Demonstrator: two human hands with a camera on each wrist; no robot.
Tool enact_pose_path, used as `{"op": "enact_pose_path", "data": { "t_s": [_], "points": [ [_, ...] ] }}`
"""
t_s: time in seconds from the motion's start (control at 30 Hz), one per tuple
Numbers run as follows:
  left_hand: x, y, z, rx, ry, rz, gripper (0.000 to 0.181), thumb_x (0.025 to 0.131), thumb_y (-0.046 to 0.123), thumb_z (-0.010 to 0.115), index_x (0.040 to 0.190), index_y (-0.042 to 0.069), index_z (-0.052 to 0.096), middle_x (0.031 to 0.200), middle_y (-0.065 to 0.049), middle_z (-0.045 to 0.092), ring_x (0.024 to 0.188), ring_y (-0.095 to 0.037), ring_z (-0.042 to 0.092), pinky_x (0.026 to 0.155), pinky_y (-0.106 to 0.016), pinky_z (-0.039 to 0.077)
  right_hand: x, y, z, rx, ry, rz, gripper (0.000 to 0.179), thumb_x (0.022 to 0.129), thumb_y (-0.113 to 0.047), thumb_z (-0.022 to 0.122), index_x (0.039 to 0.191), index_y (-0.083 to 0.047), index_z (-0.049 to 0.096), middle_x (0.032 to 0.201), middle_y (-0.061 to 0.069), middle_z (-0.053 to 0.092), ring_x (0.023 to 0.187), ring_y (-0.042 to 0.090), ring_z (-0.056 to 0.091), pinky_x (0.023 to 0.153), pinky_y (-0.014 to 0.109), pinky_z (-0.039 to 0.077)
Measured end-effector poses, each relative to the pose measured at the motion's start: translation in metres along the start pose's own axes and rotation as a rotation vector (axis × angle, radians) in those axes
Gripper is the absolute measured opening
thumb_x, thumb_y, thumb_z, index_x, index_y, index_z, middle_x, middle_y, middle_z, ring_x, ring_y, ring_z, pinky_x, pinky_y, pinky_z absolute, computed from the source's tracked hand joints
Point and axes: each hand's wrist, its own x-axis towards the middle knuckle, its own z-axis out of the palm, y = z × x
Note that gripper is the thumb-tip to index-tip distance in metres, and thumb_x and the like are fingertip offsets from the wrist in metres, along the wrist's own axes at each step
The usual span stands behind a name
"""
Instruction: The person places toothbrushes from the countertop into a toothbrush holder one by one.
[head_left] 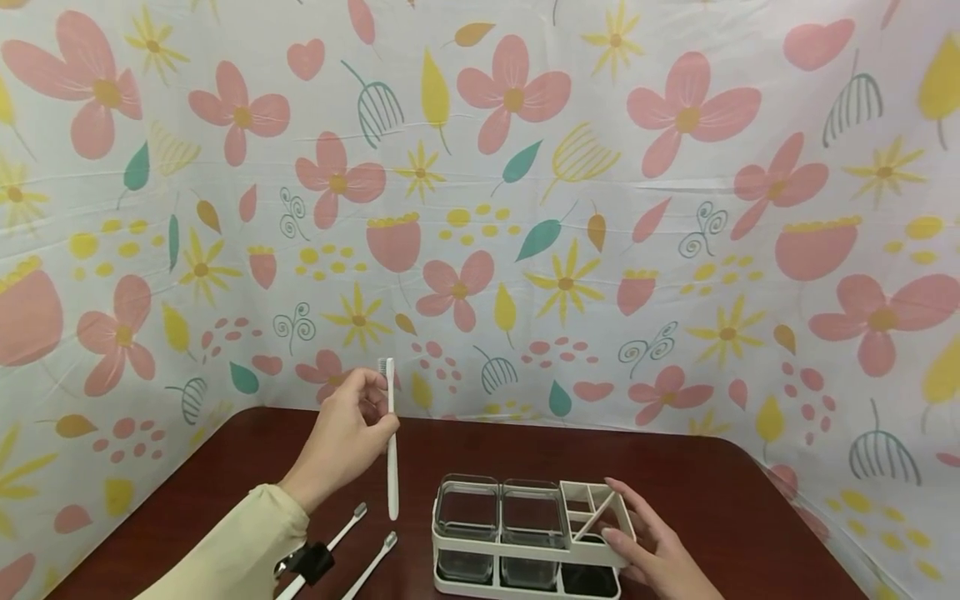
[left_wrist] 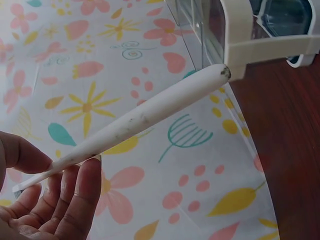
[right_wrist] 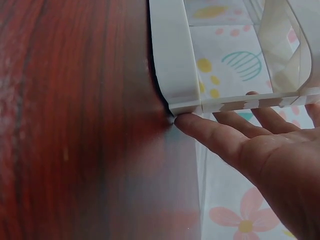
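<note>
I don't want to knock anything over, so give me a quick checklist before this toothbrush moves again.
1. Toothbrush secure: ok, the left hand pinches it, bristles up.
2. Holder steadied: ok, the right hand grips its right end.
3. Clear cups seated: ok, both sit in the holder.
4. Toothbrush over the holder: not ok, it is left of it in the head view.
5. Other two toothbrushes apart from the holder: ok, they lie on the table to its left.
6. Handle clean: cannot tell, dark marks show but might be print.
</note>
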Motion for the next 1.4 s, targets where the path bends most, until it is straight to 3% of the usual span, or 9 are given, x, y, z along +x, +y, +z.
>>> {"op": "enact_pose_path", "data": {
  "t_s": [0.13, 0.33, 0.47, 0.6, 0.8, 0.93, 1.13, 1.4],
  "points": [
    [0.002, 0.004, 0.006, -0.037, -0.006, -0.001, 0.032, 0.081, -0.006, 0.061, 0.110, 0.004, 0.052, 0.081, -0.009, 0.058, 0.062, -0.019, 0.060, 0.054, -0.032, 0.054, -0.001, 0.000, 0.000, -0.001, -0.012, -0.035, 0.064, 0.104, -0.021, 0.050, 0.158, -0.017, 0.015, 0.150, 0.035, 0.025, 0.125, 0.040, 0.048, 0.080, 0.053, 0.053],
    [0.007, 0.009, 0.016, -0.097, -0.014, -0.018, 0.031, 0.081, -0.007, 0.059, 0.110, 0.004, 0.051, 0.083, -0.011, 0.057, 0.066, -0.021, 0.059, 0.055, -0.033, 0.054, -0.002, 0.000, -0.002, 0.012, -0.019, -0.005, 0.065, 0.105, -0.023, 0.049, 0.158, -0.016, 0.012, 0.152, 0.035, 0.021, 0.119, 0.035, 0.053, 0.082, 0.054, 0.053],
    [0.009, 0.012, 0.022, -0.135, -0.013, -0.019, 0.031, 0.082, -0.008, 0.058, 0.111, 0.002, 0.051, 0.085, -0.011, 0.057, 0.068, -0.022, 0.059, 0.055, -0.034, 0.055, -0.002, 0.001, -0.003, 0.010, -0.024, 0.012, 0.067, 0.105, -0.024, 0.048, 0.158, -0.014, 0.009, 0.148, 0.037, 0.027, 0.124, 0.041, 0.050, 0.083, 0.058, 0.051],
    [0.011, 0.015, 0.029, -0.192, -0.024, -0.013, 0.031, 0.084, -0.008, 0.058, 0.113, 0.002, 0.051, 0.086, -0.011, 0.057, 0.070, -0.023, 0.059, 0.055, -0.035, 0.055, -0.002, 0.002, -0.004, 0.014, -0.029, 0.022, 0.067, 0.105, -0.024, 0.047, 0.158, -0.014, 0.007, 0.149, 0.038, 0.024, 0.129, 0.047, 0.044, 0.084, 0.060, 0.050],
    [0.015, 0.020, 0.040, -0.242, -0.032, -0.012, 0.030, 0.084, -0.009, 0.058, 0.111, 0.001, 0.051, 0.085, -0.012, 0.056, 0.068, -0.022, 0.058, 0.054, -0.037, 0.055, -0.002, 0.002, -0.002, 0.034, -0.037, -0.015, 0.062, 0.105, -0.021, 0.049, 0.157, -0.021, 0.017, 0.142, 0.023, 0.043, 0.124, 0.038, 0.052, 0.083, 0.056, 0.052],
    [0.019, 0.023, 0.047, -0.249, -0.037, -0.011, 0.029, 0.082, -0.009, 0.058, 0.109, 0.001, 0.051, 0.083, -0.013, 0.058, 0.067, -0.022, 0.059, 0.055, -0.040, 0.056, -0.003, 0.001, -0.001, 0.030, -0.041, -0.026, 0.064, 0.105, -0.021, 0.049, 0.158, -0.017, 0.013, 0.145, 0.027, 0.039, 0.129, 0.045, 0.045, 0.084, 0.057, 0.051],
    [0.025, 0.029, 0.058, -0.261, -0.034, -0.009, 0.029, 0.082, -0.008, 0.059, 0.108, 0.001, 0.051, 0.082, -0.011, 0.058, 0.065, -0.022, 0.059, 0.053, -0.036, 0.055, -0.004, -0.002, 0.001, 0.035, -0.056, -0.061, 0.063, 0.105, -0.019, 0.048, 0.158, -0.016, 0.014, 0.149, 0.032, 0.030, 0.134, 0.048, 0.038, 0.086, 0.056, 0.050],
    [0.027, 0.030, 0.078, -0.330, -0.064, 0.008, 0.029, 0.084, -0.009, 0.057, 0.110, -0.002, 0.049, 0.085, -0.013, 0.056, 0.067, -0.023, 0.059, 0.058, -0.045, 0.057, -0.005, -0.002, 0.001, 0.043, -0.058, -0.060, 0.066, 0.105, -0.019, 0.048, 0.158, -0.012, 0.010, 0.153, 0.035, 0.020, 0.135, 0.047, 0.036, 0.088, 0.053, 0.050]
  ]
}}
